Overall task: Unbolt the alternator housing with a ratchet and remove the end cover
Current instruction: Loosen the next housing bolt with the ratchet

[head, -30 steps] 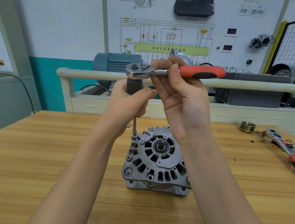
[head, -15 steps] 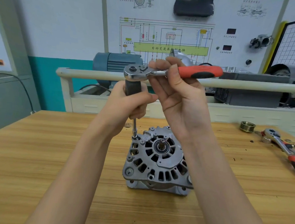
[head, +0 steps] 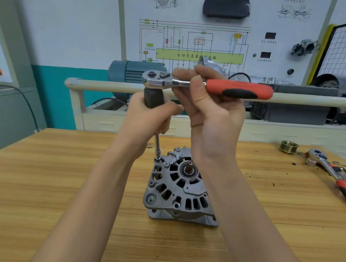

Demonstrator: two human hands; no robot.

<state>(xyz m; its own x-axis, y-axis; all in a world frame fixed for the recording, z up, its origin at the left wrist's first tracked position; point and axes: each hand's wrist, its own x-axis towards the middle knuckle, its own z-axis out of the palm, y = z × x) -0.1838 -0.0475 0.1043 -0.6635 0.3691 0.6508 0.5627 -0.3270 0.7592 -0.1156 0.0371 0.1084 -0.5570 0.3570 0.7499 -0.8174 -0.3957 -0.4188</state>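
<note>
The grey cast alternator [head: 178, 188] stands shaft-up on the wooden bench [head: 47, 184], its slotted end cover uppermost. The left hand [head: 148, 120] grips the vertical extension bar [head: 157, 148]; the right hand [head: 210, 116] pinches the red-handled ratchet [head: 205, 85] held level above.

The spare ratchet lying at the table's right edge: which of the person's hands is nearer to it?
Right. The right hand grips the raised ratchet on the spare ratchet's side; the left hand is farther left.
</note>
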